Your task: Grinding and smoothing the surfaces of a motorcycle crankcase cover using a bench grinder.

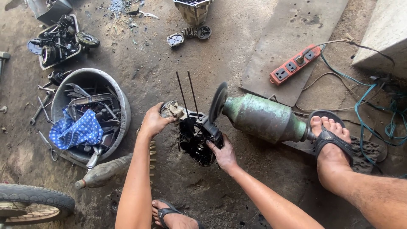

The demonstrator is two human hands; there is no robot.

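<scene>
**Engine part held against a grinder on a workshop floor**

While the dirt floor (169,72) is spreading across the whole view, a grey slab (292,38) is lying on it at upper right. A green grinder (263,118) is lying on its side at centre, its grey disc (218,102) pointing left and its rear end being pinned by the right foot (333,140) in a black sandal. At left a round metal basin (123,106) is sitting full of spanners and dark parts, with a blue checked cloth (76,131) draped inside. A tyre (29,203) is showing at the lower left corner, and a dusty bottle (104,171) is lying just below the basin. A tray (57,42) of engine pieces is resting at upper left. An orange power strip (294,64) is lying on the slab, cables trailing right.

Between basin and grinder, the black engine casing (197,135) is being held just above the floor, its upper edge touching or nearly touching the disc; two thin studs (186,91) are rising from it. The left hand (154,121) is gripping its pale upper-left end, fingers clamped round it. The right hand (224,154) is bracing the lower right side, fingers pressed against the casing.
</scene>
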